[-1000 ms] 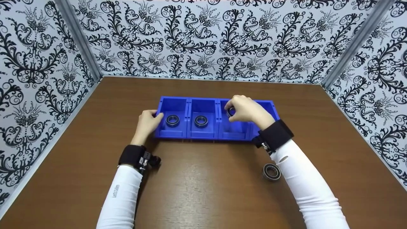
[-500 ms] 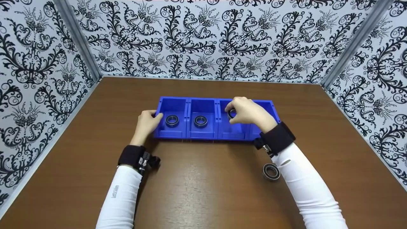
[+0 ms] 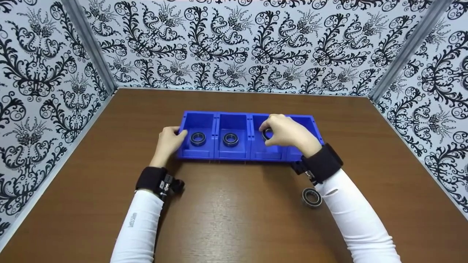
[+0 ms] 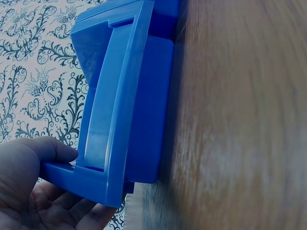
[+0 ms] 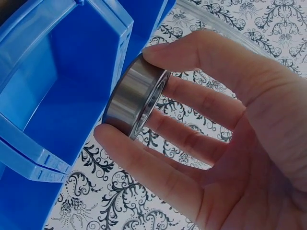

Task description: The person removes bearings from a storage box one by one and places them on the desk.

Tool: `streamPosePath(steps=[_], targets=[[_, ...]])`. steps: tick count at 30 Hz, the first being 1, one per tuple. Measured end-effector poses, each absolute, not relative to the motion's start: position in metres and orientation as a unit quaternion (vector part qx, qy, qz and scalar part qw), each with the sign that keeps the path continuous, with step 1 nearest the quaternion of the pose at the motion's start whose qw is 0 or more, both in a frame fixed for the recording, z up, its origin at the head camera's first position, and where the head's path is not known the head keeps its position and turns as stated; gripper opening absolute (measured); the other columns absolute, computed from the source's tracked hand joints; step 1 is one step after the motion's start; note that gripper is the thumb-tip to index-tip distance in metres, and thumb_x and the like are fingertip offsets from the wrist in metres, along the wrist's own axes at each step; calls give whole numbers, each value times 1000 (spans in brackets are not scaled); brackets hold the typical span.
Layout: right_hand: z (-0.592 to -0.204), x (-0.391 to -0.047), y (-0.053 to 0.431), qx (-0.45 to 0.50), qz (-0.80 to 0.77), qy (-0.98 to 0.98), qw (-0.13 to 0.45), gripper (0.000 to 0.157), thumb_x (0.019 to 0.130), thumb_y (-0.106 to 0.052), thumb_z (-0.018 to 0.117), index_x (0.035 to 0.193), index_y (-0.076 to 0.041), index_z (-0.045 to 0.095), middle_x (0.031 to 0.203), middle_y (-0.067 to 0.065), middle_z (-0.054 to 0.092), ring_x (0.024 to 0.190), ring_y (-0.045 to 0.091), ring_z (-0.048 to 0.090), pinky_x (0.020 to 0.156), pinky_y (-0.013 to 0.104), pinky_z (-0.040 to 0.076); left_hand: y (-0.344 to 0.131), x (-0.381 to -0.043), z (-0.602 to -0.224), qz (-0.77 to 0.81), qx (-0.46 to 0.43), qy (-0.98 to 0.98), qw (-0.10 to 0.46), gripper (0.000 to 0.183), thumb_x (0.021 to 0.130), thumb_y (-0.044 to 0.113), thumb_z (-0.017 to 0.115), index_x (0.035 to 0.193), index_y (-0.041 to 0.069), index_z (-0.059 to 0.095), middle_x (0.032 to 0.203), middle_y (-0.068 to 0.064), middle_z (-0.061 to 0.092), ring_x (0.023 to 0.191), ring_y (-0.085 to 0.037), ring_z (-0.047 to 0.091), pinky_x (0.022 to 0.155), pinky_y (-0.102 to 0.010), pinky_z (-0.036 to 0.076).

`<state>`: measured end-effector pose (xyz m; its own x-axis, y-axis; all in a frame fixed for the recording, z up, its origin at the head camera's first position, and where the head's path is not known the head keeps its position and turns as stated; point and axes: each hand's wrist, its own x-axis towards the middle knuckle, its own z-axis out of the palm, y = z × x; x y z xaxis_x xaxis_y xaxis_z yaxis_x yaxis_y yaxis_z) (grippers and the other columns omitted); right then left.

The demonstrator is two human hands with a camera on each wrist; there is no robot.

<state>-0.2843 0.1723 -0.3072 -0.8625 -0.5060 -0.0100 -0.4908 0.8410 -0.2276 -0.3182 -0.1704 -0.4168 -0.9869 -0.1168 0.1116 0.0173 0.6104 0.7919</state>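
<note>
My right hand [image 3: 289, 133] pinches a metal ball bearing [image 5: 136, 96] between thumb and fingertips, just over the third compartment of a blue bin tray [image 3: 234, 159]. In the right wrist view the bearing is tilted and its steel outer ring shows. At the tray's left end, my left hand [image 3: 169, 144] grips the side wall, thumb on top and fingers below, as the left wrist view shows. One bearing [image 3: 197, 139] lies in the first compartment, another bearing [image 3: 230, 140] in the second. The fourth compartment is partly hidden by my right hand.
Another bearing [image 3: 312, 197] sits on the brown wooden table [image 3: 226, 219], beside my right forearm and in front of the tray. Patterned white panels [image 3: 234, 47] with grey metal posts enclose the table at the back and sides.
My right hand has moved slightly down and to the right in the head view, with the bearing still pinched. My left hand and the tray stay where they were.
</note>
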Motion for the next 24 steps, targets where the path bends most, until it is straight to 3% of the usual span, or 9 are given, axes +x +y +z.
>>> streamPosePath(steps=[9,24], targets=[[-307,-273,175,-261,-113,958,35,43,78,-10,73,120,0,74,119,17,73,114,37,62,102,58,48,-170,-317,-416,-445,23,-893,69,42,97,21,55,128,-2,69,123,-24,71,104,-29,63,99,-45,51],[-310,-257,177,-291,-112,950,19,36,78,-10,72,113,-2,77,109,16,72,105,32,62,97,54,47,-169,-316,-415,-452,26,-889,70,42,97,20,55,129,-2,68,125,-24,71,107,-29,64,101,-47,52]])
